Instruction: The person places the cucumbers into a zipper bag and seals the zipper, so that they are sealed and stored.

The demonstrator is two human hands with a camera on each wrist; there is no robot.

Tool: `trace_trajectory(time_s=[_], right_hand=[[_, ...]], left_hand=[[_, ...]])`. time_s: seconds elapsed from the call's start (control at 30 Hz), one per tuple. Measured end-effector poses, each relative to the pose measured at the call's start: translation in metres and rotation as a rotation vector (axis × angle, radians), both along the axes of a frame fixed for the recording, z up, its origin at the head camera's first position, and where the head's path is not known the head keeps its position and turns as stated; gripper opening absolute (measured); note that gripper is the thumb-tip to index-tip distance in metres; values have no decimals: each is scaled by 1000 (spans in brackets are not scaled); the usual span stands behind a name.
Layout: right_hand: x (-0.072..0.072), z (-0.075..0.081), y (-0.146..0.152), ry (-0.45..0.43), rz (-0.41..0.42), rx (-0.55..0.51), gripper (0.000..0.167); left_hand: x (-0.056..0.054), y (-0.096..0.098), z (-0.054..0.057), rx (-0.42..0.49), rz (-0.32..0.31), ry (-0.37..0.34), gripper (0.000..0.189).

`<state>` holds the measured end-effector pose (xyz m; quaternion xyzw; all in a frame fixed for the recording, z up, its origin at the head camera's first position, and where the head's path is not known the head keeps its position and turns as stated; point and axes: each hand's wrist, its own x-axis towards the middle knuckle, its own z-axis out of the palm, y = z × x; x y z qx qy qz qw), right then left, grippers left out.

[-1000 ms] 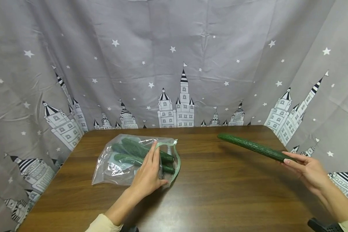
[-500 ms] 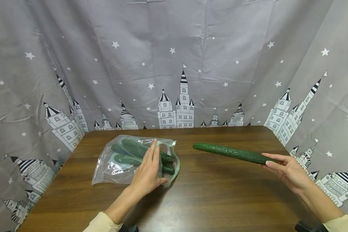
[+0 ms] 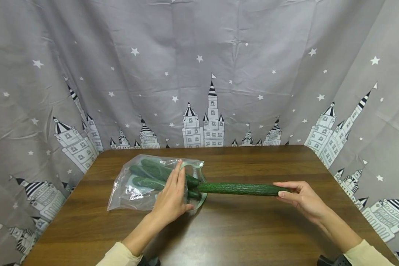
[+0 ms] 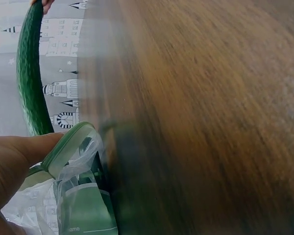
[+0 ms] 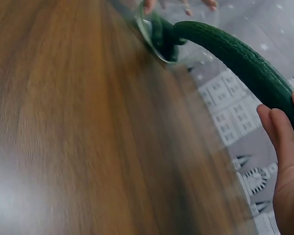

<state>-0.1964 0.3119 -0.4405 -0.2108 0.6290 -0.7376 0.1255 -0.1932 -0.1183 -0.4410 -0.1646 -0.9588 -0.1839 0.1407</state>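
My right hand (image 3: 304,199) grips a long dark-green cucumber (image 3: 239,188) by its right end, thumb against fingers. The cucumber is held nearly level, its left tip at the mouth of a clear zip bag (image 3: 126,192). Several cucumbers (image 3: 153,170) lie inside that bag, partly covered by my left hand (image 3: 169,195). My left fingers are straight and spread across the bag near its opening, the thumb at the green rim (image 4: 68,142). In the right wrist view the held cucumber (image 5: 240,58) reaches the bag's opening, where the other cucumbers' ends (image 5: 164,41) show.
The bag lies on a brown wooden table (image 3: 239,232), left of the middle. Behind the table hangs a grey curtain (image 3: 252,66) printed with stars and castles.
My right hand has moved left with the cucumber, bringing its tip from right of the bag to the bag's mouth. My left hand and the bag have stayed in place.
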Motion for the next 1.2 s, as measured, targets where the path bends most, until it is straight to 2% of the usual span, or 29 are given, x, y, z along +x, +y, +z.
trace_trajectory(time_s=[0.37,0.67,0.97,1.2], right_hand=[[-18,-6,-43,-46,-30,66,34],[-36,-12,-88,-80,-34,95,44],[-56,-21,-135,-40,-62,90,48],[-63,-24,-163,42,-84,145,44]], left_hand=[[-1,0,1,9,-30,26,142],[1,2,1,5,-11,17,142],[-1,4,1,0,-19,34,142],[-1,4,2,-9,-17,49,141]])
